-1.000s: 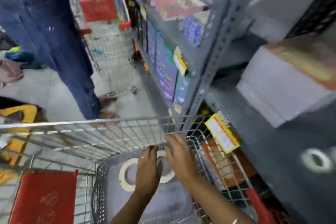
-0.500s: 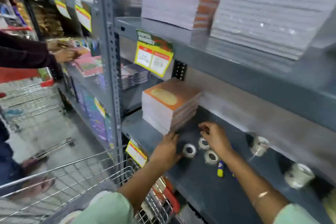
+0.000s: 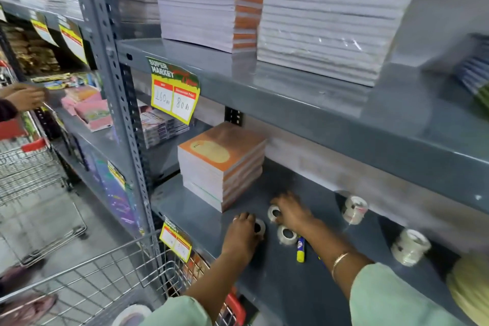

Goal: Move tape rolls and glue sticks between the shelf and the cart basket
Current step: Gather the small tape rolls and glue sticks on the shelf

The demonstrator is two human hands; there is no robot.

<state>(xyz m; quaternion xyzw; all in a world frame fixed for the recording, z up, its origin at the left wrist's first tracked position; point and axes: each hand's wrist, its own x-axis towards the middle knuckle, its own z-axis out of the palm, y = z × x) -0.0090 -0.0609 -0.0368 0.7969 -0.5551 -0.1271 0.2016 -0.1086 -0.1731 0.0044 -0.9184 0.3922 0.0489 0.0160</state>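
Observation:
Three small clear tape rolls lie together on the grey shelf [image 3: 285, 288]. My left hand [image 3: 242, 235] curls around the left tape roll [image 3: 260, 226]. My right hand [image 3: 292, 213], blurred, has its fingers on the back tape roll [image 3: 273, 213]. The third tape roll [image 3: 287, 235] lies free between my wrists. A blue and yellow glue stick [image 3: 300, 249] lies beside my right forearm. Below left is the wire cart basket [image 3: 105, 270], holding a large tape roll [image 3: 131, 315].
Two stacks of clear tape [image 3: 354, 209] [image 3: 410, 246] stand further right on the shelf. An orange notebook pile [image 3: 222, 164] sits just left of my hands. Price tags [image 3: 176, 242] hang off the shelf edge. Another person's hand [image 3: 25, 98] and cart [image 3: 29, 167] are at left.
A second ago both hands were down in the cart basket over the large tape roll. They rose to the shelf and now rest on the small tape rolls.

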